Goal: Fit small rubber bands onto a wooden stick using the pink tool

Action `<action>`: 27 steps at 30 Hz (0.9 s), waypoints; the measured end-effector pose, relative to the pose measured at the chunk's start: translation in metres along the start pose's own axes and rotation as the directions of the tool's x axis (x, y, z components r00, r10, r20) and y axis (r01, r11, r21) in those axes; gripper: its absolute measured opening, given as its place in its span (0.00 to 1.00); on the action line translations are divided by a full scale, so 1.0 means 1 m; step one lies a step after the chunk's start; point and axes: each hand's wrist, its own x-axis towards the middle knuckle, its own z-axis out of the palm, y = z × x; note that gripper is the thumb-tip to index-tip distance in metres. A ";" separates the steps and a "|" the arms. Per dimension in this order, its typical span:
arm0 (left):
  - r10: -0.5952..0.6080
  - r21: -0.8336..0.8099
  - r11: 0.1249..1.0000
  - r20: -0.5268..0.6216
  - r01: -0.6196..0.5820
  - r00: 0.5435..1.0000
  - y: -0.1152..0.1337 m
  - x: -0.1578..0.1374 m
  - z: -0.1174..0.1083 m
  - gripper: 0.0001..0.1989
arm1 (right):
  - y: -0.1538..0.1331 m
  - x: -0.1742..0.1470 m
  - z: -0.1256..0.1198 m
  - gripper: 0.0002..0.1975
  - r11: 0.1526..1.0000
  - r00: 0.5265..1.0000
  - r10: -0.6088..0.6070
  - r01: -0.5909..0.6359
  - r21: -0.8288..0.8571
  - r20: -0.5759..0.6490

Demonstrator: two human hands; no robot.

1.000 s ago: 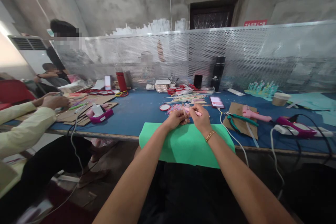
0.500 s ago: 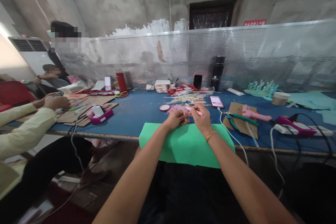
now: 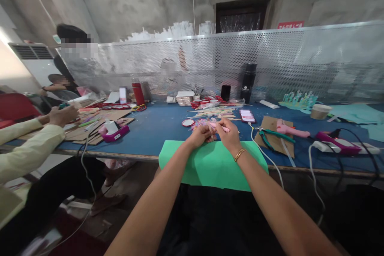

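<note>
Our right hand (image 3: 229, 135) pinches a slim pink tool (image 3: 225, 129) just beyond the far edge of the green sheet (image 3: 210, 164). Beside it, our left hand (image 3: 199, 136) has its fingers curled on a small pale piece (image 3: 211, 129), too small for us to identify. Beyond the sheet we see a heap of multicoloured bits (image 3: 197, 124), with 1 red-rimmed white disc (image 3: 188, 123) at its left and thin sticks (image 3: 210, 112) farther back. Right of the sheet, 1 pair of teal-handled pliers (image 3: 279, 135) and 1 pink glue gun (image 3: 292, 131) lie partly on cardboard (image 3: 268, 123).
</note>
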 end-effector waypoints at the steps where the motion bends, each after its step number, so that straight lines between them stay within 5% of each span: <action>1: -0.004 -0.001 1.000 -0.001 0.004 1.000 0.000 0.000 0.000 0.23 | 0.000 0.000 0.000 0.07 1.000 1.000 0.006 -0.006 -0.007 -0.014; 27: -0.012 -0.033 0.999 0.005 0.012 1.000 -0.009 0.001 -0.004 0.24 | -0.003 -0.001 0.001 0.08 1.000 1.000 -0.013 0.013 0.011 0.014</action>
